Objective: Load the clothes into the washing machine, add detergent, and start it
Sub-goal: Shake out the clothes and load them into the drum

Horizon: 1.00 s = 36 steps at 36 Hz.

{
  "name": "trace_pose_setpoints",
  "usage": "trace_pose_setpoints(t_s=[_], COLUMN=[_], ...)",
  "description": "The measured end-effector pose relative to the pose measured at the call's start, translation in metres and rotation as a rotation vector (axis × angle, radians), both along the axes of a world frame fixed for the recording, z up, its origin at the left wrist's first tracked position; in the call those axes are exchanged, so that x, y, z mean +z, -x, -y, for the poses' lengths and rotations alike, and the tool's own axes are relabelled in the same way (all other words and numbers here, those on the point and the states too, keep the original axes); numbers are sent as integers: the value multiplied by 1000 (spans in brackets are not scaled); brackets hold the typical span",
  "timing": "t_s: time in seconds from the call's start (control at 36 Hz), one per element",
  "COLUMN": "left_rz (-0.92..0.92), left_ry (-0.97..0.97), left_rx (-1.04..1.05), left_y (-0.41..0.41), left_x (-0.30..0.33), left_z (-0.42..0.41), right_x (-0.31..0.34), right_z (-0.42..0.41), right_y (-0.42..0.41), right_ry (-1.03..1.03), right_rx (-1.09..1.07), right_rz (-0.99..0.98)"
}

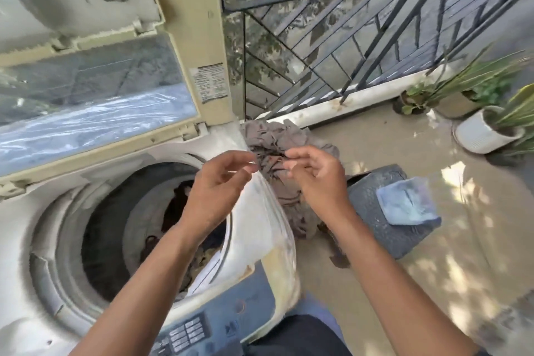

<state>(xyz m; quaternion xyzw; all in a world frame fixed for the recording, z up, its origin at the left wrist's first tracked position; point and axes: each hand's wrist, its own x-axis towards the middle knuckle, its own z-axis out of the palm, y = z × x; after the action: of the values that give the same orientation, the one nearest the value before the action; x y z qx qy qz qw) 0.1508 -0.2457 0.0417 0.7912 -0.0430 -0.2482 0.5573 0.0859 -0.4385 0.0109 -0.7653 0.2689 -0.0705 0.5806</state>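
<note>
Brown cloth (277, 147) bunched on the washer's (251, 228) right rim, at two o'clock from the drum (115, 220). Pinched by right hand (315, 176); left hand (219, 182) loose beside it, holding nothing. Best to grab with both, lift over the rim, drop at nine o'clock. Lid (95, 101) up behind. Dark stool (372, 205) near at three o'clock.

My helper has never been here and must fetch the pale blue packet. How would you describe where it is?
Start at the washing machine with its lid up. To its right on the floor stands a dark grey stool, and the pale blue packet lies flat on it. It is the only light, shiny thing there.
</note>
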Motion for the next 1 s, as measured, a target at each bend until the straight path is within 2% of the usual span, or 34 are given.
trace_pose_setpoints(t_s=[0.28,0.47,0.67,0.83,0.92,1.0], left_rz=[-28,-52,-195,-226,-210,-224], left_ry=[-164,-509,-666,-738,-749,-762], left_rx=[-107,-228,-250,-261,-234,-218], left_y=[-24,-34,-30,-34,-38,-41], left_x=[-41,-96,-139,-162,-169,-176], left_z=[114,173,203,213,214,213], right_x=[-87,-181,-257,-304,-323,-339], right_z=[109,165,183,174,163,150], right_y=[-11,-18,-35,-58,-71,-89], right_ry=[143,140,127,55,-20,-137], right_rx=[66,172,366,464,409,220], right_rz=[-227,-516,-709,-814,-838,-882])
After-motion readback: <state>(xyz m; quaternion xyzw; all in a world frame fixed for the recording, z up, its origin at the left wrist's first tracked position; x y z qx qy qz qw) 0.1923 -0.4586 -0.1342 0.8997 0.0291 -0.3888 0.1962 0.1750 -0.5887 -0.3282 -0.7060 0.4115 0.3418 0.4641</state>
